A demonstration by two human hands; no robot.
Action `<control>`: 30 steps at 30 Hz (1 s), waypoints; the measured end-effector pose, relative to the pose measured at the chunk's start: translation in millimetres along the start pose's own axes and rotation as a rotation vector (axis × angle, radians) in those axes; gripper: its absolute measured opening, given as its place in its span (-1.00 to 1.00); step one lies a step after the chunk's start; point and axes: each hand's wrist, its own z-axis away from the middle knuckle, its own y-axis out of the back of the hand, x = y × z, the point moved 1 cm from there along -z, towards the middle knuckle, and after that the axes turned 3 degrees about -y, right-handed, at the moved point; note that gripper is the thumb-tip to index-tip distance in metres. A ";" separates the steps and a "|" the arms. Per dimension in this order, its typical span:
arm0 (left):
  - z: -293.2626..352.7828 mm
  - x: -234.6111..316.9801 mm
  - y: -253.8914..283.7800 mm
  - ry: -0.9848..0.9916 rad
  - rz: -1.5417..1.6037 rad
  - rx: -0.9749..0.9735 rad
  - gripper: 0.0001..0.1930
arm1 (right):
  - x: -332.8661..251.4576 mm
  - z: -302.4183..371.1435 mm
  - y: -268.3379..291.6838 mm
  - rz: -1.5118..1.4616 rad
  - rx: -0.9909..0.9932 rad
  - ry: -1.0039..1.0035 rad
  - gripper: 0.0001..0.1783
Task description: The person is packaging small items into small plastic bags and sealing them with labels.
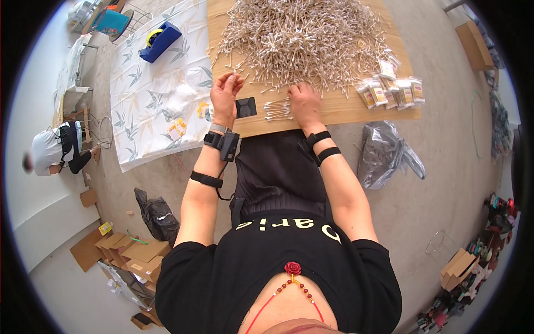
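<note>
A large heap of loose cotton swabs [300,44] covers the far part of the wooden table [356,114]. My left hand [224,100] is raised at the near left edge of the wood, its fingers pinched on a few cotton swabs whose tips show by the fingertips. At the near edge of the heap, my right hand [305,104] rests with curled fingers; what they hold, if anything, is hidden. Between the hands lies a small row of cotton swabs [277,110], roughly lined up. A small black rectangular piece [246,107] lies beside my left wrist.
Several filled clear packets [392,93] lie at the table's right. On the patterned cloth [130,111] at left are a blue tape dispenser [161,42], clear bags [181,99] and yellow labels [177,129]. A grey plastic bag [384,156] is on the floor. Another person [53,147] sits far left.
</note>
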 end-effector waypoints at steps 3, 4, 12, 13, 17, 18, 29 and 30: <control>15.9 -2.2 -13.5 -0.024 -0.098 -0.108 -0.82 | -12.6 -7.0 4.6 -0.041 -0.040 0.076 -0.89; 22.2 -2.5 -19.0 -0.045 -0.174 -0.167 -0.82 | -16.0 -9.0 7.0 -0.105 -0.055 0.079 -0.86; 91.6 -7.6 -52.0 -0.119 -0.446 -0.336 -0.74 | -31.1 7.7 38.2 -0.972 -0.339 -0.345 -0.84; 100.7 -8.8 -54.2 -0.071 -0.435 -0.344 -0.73 | -28.1 12.7 38.9 -1.014 -0.358 -0.402 -0.84; 126.3 -15.1 -66.1 -0.114 -0.520 -0.336 -0.72 | -17.5 30.8 44.3 -1.098 -0.361 -0.477 -0.83; 130.2 -14.4 -64.7 -0.115 -0.517 -0.332 -0.72 | -15.1 35.3 45.7 -1.101 -0.408 -0.506 -0.83; 146.4 -11.4 -58.9 -0.238 -0.663 -0.411 -0.57 | 41.2 22.6 75.8 -1.098 -0.291 -0.571 -0.84; 136.8 -11.2 -52.7 -0.362 -0.829 -0.394 -0.60 | 57.8 7.3 84.4 -1.136 -0.170 -0.568 -0.83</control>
